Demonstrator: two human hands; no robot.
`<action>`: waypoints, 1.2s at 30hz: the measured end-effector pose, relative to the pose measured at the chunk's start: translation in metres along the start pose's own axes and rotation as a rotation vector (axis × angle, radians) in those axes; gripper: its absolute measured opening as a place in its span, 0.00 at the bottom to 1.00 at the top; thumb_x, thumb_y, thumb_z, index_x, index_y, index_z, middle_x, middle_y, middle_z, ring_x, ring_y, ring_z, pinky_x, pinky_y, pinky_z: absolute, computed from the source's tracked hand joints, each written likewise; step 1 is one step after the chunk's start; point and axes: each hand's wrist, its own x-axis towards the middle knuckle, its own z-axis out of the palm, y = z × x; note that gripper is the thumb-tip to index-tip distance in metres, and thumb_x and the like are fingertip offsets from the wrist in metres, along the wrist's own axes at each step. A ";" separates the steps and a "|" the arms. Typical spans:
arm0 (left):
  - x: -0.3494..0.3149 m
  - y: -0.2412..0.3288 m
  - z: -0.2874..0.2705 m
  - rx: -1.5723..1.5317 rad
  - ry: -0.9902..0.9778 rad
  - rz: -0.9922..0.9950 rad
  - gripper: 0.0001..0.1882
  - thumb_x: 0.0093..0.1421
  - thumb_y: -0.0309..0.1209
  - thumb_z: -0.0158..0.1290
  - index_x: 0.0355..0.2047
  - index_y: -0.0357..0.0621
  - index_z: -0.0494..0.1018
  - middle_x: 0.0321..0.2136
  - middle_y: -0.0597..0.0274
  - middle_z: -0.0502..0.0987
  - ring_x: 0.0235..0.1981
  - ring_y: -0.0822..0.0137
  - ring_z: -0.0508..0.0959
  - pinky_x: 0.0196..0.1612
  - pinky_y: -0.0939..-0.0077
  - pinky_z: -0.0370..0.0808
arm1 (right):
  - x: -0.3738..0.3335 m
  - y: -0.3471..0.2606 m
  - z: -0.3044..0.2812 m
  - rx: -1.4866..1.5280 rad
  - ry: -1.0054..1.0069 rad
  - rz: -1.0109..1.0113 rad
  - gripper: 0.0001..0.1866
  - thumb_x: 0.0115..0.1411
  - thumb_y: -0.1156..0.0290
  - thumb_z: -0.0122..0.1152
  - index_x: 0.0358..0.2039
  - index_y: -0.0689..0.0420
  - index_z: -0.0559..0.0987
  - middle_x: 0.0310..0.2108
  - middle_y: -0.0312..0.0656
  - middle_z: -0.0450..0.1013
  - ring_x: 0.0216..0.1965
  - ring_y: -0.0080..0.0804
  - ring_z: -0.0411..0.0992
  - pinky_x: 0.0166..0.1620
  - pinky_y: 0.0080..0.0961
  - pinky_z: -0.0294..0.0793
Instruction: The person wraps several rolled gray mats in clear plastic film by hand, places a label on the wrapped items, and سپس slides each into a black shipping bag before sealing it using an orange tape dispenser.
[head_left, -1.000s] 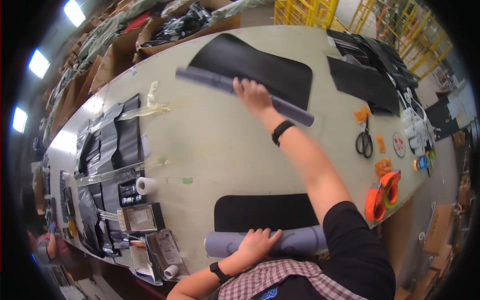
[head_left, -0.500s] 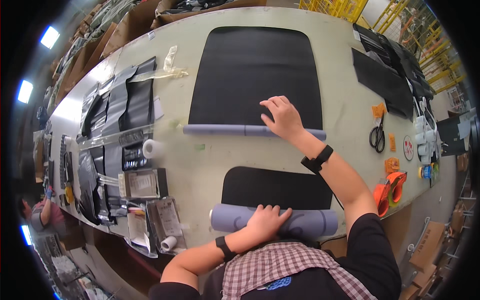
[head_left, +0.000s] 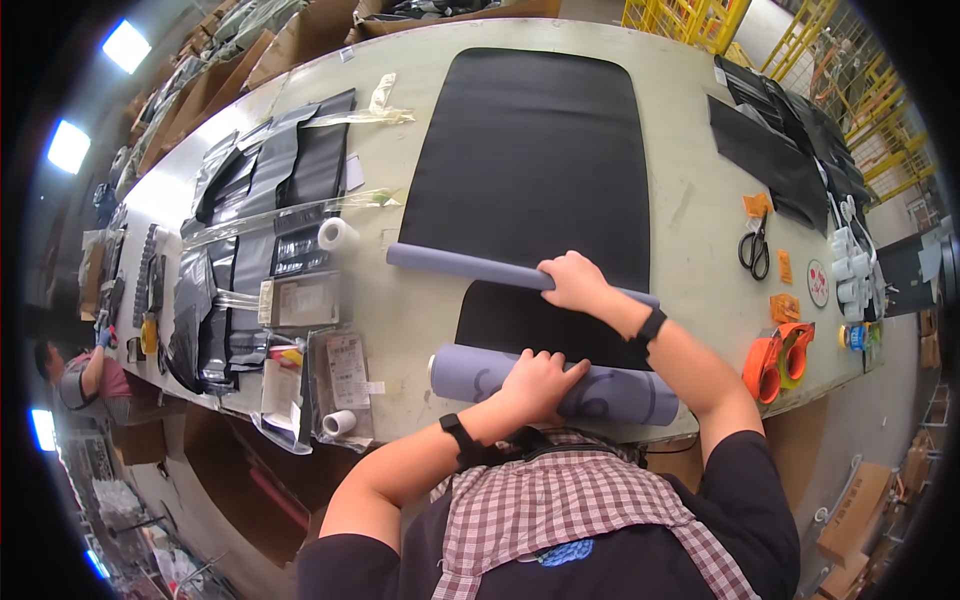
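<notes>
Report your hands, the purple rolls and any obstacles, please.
Left hand on thick purple roll. Right hand on thin purple roll. Scissors, orange tape dispenser off to the right.

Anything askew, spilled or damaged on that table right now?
No spill or damage shows. The clear tape strips at the left look untidy: they stretch across the rumpled black plastic and trail onto the tabletop. The purple roll under the left hand and thinner roll under the right hand look intact where visible.
</notes>
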 end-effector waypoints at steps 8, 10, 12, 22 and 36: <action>-0.018 -0.003 0.000 -0.075 0.083 -0.150 0.45 0.37 0.46 0.66 0.57 0.53 0.63 0.36 0.55 0.74 0.38 0.55 0.77 0.41 0.61 0.72 | -0.003 -0.017 -0.052 -0.317 0.555 -0.611 0.04 0.48 0.74 0.56 0.27 0.52 0.72 0.33 0.33 0.68 0.36 0.33 0.67 0.44 0.30 0.68; -0.020 -0.008 -0.003 -0.087 0.058 -0.129 0.45 0.37 0.45 0.66 0.57 0.52 0.63 0.36 0.54 0.74 0.38 0.54 0.76 0.41 0.61 0.72 | -0.027 -0.011 -0.033 -0.502 0.420 -0.861 0.04 0.50 0.70 0.54 0.28 0.52 0.72 0.37 0.35 0.67 0.38 0.31 0.67 0.45 0.30 0.67; -0.020 -0.006 0.002 -0.050 0.067 -0.057 0.45 0.37 0.46 0.65 0.57 0.51 0.63 0.37 0.54 0.73 0.38 0.55 0.76 0.40 0.61 0.71 | -0.057 0.015 -0.012 -0.454 0.128 -0.836 0.09 0.52 0.69 0.55 0.36 0.50 0.74 0.52 0.38 0.66 0.46 0.34 0.68 0.51 0.33 0.66; -0.030 0.003 0.007 0.122 0.061 -0.051 0.46 0.38 0.49 0.66 0.58 0.48 0.62 0.39 0.56 0.72 0.41 0.57 0.74 0.43 0.61 0.70 | -0.067 -0.010 -0.013 0.585 -0.345 0.076 0.19 0.55 0.74 0.56 0.50 0.55 0.74 0.26 0.43 0.76 0.37 0.41 0.74 0.43 0.34 0.72; -0.028 -0.064 -0.031 -0.024 -0.242 -0.235 0.52 0.36 0.75 0.52 0.51 0.45 0.74 0.63 0.42 0.56 0.66 0.48 0.52 0.62 0.33 0.43 | -0.113 -0.046 -0.036 0.009 -0.685 0.012 0.56 0.45 0.30 0.57 0.63 0.61 0.57 0.57 0.59 0.62 0.58 0.50 0.64 0.56 0.43 0.64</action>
